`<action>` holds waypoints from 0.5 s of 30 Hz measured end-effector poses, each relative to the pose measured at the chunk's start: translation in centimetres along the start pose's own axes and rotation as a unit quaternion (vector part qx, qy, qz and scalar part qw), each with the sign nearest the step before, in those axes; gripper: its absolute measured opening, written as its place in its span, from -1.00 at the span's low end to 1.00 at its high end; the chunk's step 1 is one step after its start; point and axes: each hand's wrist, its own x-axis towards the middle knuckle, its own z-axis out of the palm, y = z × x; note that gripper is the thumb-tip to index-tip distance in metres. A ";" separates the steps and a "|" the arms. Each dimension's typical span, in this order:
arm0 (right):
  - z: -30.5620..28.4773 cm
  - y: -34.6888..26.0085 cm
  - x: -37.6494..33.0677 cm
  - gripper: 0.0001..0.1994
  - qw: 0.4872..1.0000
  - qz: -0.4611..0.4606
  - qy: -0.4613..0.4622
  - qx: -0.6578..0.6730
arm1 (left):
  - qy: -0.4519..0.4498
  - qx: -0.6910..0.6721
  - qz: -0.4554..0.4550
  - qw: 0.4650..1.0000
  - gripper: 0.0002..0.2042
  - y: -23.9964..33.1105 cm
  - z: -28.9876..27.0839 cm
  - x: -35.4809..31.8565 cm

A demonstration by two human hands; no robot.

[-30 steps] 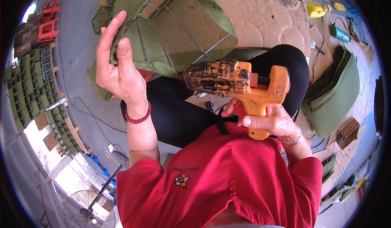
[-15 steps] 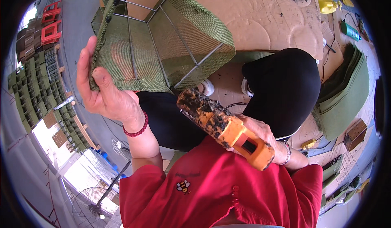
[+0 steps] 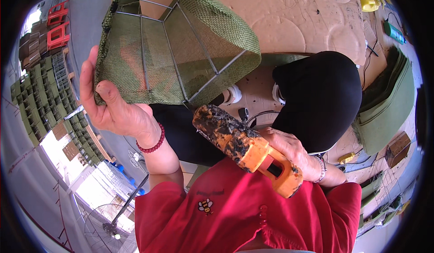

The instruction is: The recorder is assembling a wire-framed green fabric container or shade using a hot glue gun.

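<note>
A green woven-fabric basket [image 3: 122,63] on a metal wire frame stands tilted in front of me, its inside and wire bars showing. My left hand [image 3: 117,106] cradles its lower left edge, the thumb on the near side and the fingers extended along the outer rim. Below the basket, my right hand [image 3: 289,149] grips a bulky orange hand tool [image 3: 230,138] thickly smeared with black. The tool's front end is near the basket's lower corner; whether they touch is unclear. Most of my right fingers are hidden behind the tool.
A brown sheet-covered surface [image 3: 294,22] with black crumbs lies ahead. Green fabric pieces [image 3: 384,113] are stacked at right, beyond my bent knee [image 3: 318,95]. A yellow bottle [image 3: 370,2] and teal bottle [image 3: 394,32] lie far right. Green stacks [image 3: 49,99], red stools [image 3: 58,35] and a fan [image 3: 108,228] stand left.
The basket and my left hand have shifted slightly left. The orange tool has turned a little and its rear end is lower, while my right hand keeps its grip.
</note>
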 end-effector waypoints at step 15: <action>0.1 0.3 -0.2 -0.47 1.000 0.004 0.010 0.004 | -0.004 -0.008 -0.008 1.000 -0.60 0.1 0.0 -0.1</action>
